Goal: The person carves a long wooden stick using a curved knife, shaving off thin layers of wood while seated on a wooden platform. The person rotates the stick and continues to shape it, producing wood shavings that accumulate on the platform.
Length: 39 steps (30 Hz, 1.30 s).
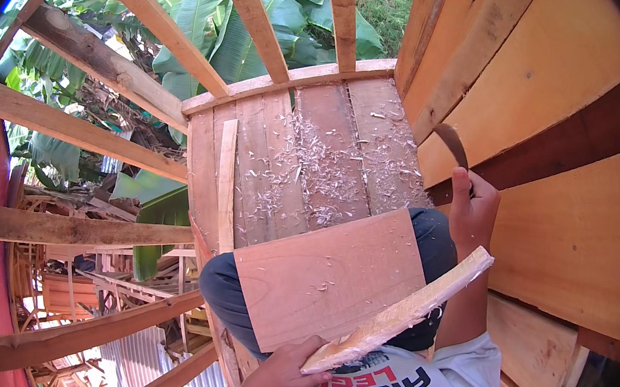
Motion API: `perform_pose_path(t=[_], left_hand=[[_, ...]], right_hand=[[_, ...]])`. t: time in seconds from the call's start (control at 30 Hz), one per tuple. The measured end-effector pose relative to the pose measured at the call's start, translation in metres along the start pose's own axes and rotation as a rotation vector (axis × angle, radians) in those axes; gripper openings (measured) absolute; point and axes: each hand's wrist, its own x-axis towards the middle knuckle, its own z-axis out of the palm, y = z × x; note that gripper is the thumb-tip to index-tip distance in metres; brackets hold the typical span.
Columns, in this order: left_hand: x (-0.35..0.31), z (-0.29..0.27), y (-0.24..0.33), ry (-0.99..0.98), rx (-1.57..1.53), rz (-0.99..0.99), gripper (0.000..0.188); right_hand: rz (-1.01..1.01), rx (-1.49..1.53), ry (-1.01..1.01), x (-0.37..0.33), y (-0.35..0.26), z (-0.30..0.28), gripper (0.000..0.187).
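Observation:
My left hand [289, 373] grips the lower end of a pale, rough-edged wooden strip [403, 313]. The strip slants up to the right across my lap, its far end passing in front of my right forearm. Raised at the right, my right hand [476, 210] is closed round the handle of a knife, which the fingers hide. Its dark curved blade [452, 143] points up and left, apart from the strip. Under the strip, a flat rectangular wooden board [331, 273] rests across my legs, with a few shavings on it.
Curled shavings [322, 156] litter the plank floor [254, 148] ahead. A narrow wooden stick [226, 183] lies on its left part. Spaced wooden bars [92, 143] enclose the left and far sides; a plank wall [566, 248] stands close at right. Large green leaves [245, 31] show beyond the bars.

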Motion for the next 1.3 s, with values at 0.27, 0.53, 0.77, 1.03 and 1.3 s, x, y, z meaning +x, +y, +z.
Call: perform_pose_path(t=[0.27, 0.53, 0.77, 1.03, 1.3], left_hand=[[-0.016, -0.049, -0.013, 0.557, -0.016, -0.185, 0.065], [-0.009, -0.039, 0.0, 0.502, 0.09, -0.248, 0.066], [-0.026, -0.023, -0.01, 0.339, 0.2, -0.322, 0.058], [-0.019, -0.032, -0.012, 0.508, 0.161, -0.257, 0.054], [-0.018, -0.027, -0.008, 0.49, 0.087, -0.276, 0.05]], right_hand=[[-0.048, 0.154, -0.19, -0.037, 0.002, 0.02, 0.059], [-0.279, -0.137, -0.219, -0.045, -0.029, 0.027, 0.055], [0.029, -0.108, -0.014, -0.006, -0.01, 0.001, 0.055], [-0.33, -0.175, -0.257, -0.057, -0.027, 0.034, 0.055], [-0.348, -0.352, -0.151, -0.036, -0.017, 0.04, 0.059]])
